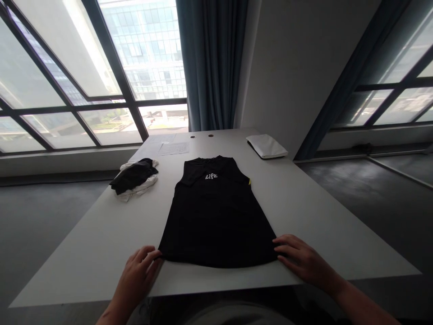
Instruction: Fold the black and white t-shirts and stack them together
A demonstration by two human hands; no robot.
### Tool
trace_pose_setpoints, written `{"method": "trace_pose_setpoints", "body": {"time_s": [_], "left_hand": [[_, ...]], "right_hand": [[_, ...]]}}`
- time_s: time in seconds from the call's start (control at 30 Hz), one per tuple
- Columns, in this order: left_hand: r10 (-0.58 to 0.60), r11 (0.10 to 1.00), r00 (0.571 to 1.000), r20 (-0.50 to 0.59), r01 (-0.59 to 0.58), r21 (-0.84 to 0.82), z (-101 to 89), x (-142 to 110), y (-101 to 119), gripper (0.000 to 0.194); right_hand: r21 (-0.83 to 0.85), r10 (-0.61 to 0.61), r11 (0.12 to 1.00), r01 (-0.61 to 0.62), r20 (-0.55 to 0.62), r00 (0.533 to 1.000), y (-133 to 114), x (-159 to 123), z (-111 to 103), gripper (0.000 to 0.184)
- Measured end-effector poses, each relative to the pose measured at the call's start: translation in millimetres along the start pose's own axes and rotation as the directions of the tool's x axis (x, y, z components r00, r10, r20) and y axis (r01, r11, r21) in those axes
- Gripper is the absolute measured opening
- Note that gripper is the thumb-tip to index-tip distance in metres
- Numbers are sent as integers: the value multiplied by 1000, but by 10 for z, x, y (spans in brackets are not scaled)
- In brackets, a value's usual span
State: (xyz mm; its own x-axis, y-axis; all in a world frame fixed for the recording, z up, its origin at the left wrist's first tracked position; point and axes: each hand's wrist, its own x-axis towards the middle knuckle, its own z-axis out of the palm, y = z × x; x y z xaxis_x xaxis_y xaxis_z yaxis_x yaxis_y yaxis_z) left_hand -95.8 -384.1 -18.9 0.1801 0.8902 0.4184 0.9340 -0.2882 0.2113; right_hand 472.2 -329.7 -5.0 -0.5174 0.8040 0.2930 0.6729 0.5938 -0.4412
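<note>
A black sleeveless shirt (216, 221) lies flat on the white table, its neck away from me and its hem towards me. White lettering on its chest appears upside down from here. My left hand (139, 271) is closed at the left hem corner, pinching the cloth between fingers and thumb. At the right hem corner, my right hand (302, 259) has its fingers stretched out and apart, the tips touching the shirt's edge. A small yellow tab (250, 182) sticks out at the shirt's right armhole.
A crumpled pile of black and white cloth (135, 177) lies at the table's left edge. At the far right is a folded white item (267, 146). Sheets of paper (173, 148) lie at the far left of the table (314, 216). A blue curtain (213, 63) hangs behind.
</note>
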Motion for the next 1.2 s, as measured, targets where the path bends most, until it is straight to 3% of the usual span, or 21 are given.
{"method": "trace_pose_setpoints", "body": {"time_s": [0.1, 0.2, 0.3, 0.4, 0.57, 0.67, 0.87, 0.97, 1.03, 1.2], "left_hand": [[-57, 997, 998, -36, 55, -58, 14, -4, 50, 34], [-218, 954, 976, 9, 215, -210, 17, 24, 158, 38], [-396, 829, 908, 134, 417, -374, 5, 107, 290, 43], [-471, 705, 845, 254, 533, -467, -16, 224, 379, 48], [-507, 693, 811, 291, 585, -421, -64, 344, 362, 44], [-531, 703, 786, 317, 617, -354, -111, 348, 312, 41], [-517, 745, 765, 384, 623, -238, -191, 315, 326, 37], [-500, 774, 773, 391, 601, -200, -201, 308, 370, 38], [-492, 800, 786, 375, 578, -161, -191, 310, 393, 37], [-500, 845, 839, 217, 527, -91, -70, 289, 392, 33]], "right_hand": [[17, 14, 1000, -14, -28, 1000, -41, 12, 5, 27], [61, 84, 995, -79, -75, 994, -109, 42, 6, 31], [106, 167, 982, -155, -123, 978, -194, 101, -6, 34], [145, 230, 967, -210, -145, 962, -256, 161, -26, 34], [280, 398, 878, -387, 19, 917, -240, 187, -79, 30], [314, 404, 850, -424, 130, 906, -200, 177, -138, 31], [29, 352, 929, -369, 238, 905, -155, 268, -253, 34], [-49, 312, 950, -309, 186, 932, -185, 535, -270, 35], [-51, 265, 964, -260, 162, 950, -246, 861, -249, 35], [-86, 107, 992, -92, 196, 975, -465, 2132, 39, 27]]}}
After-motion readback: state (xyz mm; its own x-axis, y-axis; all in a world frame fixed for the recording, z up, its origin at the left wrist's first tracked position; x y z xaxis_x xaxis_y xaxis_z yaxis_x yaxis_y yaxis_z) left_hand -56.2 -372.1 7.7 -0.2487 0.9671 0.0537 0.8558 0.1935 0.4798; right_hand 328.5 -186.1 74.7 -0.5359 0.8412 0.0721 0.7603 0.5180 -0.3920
